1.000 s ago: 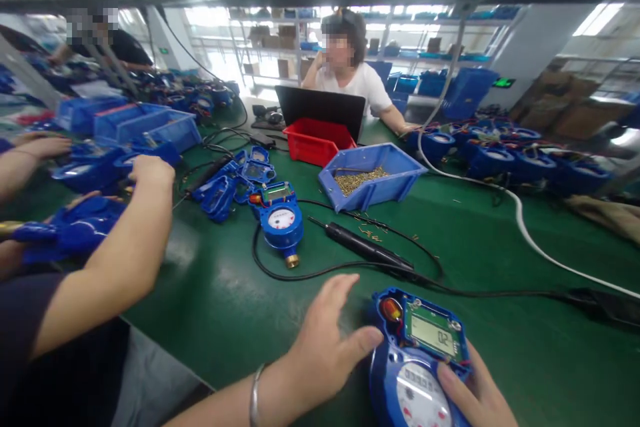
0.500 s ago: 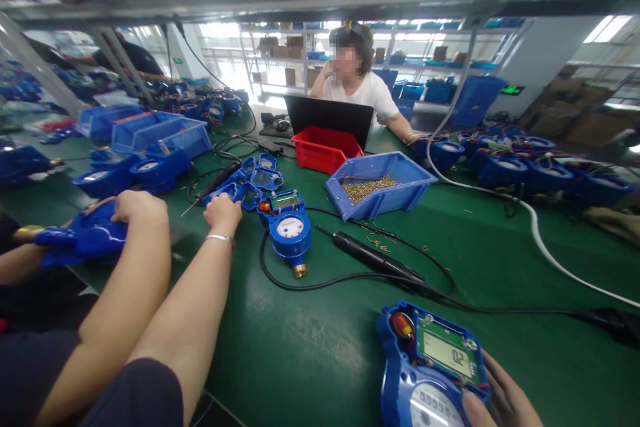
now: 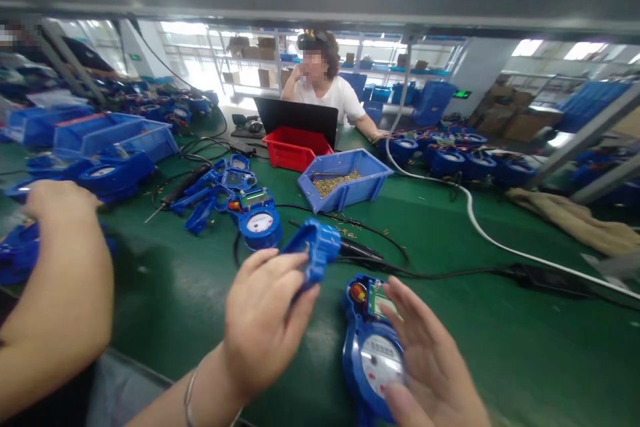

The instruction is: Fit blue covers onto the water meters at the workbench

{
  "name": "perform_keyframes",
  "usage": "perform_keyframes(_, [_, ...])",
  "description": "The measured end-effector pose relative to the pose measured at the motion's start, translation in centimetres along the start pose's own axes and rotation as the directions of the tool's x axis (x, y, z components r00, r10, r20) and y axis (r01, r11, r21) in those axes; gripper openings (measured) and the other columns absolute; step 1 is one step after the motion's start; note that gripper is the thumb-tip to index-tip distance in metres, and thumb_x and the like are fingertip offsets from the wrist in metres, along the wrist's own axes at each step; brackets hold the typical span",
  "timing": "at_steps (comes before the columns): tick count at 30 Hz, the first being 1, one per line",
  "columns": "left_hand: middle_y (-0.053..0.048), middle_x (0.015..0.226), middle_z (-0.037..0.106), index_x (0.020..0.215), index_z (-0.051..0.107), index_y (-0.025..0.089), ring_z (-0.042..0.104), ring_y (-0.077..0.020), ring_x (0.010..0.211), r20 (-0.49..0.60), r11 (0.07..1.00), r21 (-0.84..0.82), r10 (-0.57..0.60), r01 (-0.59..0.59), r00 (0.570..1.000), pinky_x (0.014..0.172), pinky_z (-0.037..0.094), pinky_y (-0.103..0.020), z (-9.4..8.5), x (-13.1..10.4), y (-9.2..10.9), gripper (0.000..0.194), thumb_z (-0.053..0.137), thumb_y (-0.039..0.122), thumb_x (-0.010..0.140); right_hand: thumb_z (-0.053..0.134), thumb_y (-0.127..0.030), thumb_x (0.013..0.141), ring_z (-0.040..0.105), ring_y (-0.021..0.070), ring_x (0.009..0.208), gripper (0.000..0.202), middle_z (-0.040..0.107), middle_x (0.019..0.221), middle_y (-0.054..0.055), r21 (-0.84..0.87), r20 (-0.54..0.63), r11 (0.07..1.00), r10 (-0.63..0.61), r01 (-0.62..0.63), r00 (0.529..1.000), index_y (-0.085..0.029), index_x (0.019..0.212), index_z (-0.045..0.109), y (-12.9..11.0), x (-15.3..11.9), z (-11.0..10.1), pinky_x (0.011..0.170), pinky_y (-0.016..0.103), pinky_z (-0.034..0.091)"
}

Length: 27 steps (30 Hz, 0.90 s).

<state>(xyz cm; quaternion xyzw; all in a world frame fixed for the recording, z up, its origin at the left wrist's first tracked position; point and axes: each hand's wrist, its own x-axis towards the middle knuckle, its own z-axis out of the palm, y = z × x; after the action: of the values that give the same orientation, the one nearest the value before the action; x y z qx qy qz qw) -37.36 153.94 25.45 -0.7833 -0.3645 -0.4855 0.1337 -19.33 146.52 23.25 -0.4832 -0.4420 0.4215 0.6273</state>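
My left hand (image 3: 265,320) is now bringing a pinched blue cover (image 3: 320,247) near the open meter (image 3: 379,355); my right hand (image 3: 435,353) is spreading beside it.

the left hand (image 3: 265,323) is hovering near the middle of the view, showing its back, while its fingers (image 3: 286,268) are bending forward and its thumb (image 3: 302,312) is pressing up from below in a pinching grip. the left forearm (image 3: 167,407) is slanting in from the bottom edge, and the left wrist (image 3: 216,373) is staying roughly in line with it. the right hand (image 3: 435,363) is entering from the lower right, its fingers lying loosely extended up and leftward, its palm facing inward, its thumb spreading apart lower down.
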Motion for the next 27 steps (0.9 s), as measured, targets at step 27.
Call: perform_keyframes(27, [-0.016,0.126,0.052,0.109,0.058,0.011,0.038,-0.0305,0.125,0.244,0.928,-0.361,0.184,-0.087,0.952,0.104,0.029,-0.051,2.8,-0.7,6.7,0.037,0.049,0.040,0.087,0.042,-0.065,0.081,0.054,0.0239,0.109,0.054,0.063,0.112,0.008,0.767,0.436,0.472,0.113,-0.435,0.893,-0.027,0.116,0.060,0.4,-0.1,-1.5,0.101,0.045,0.036])
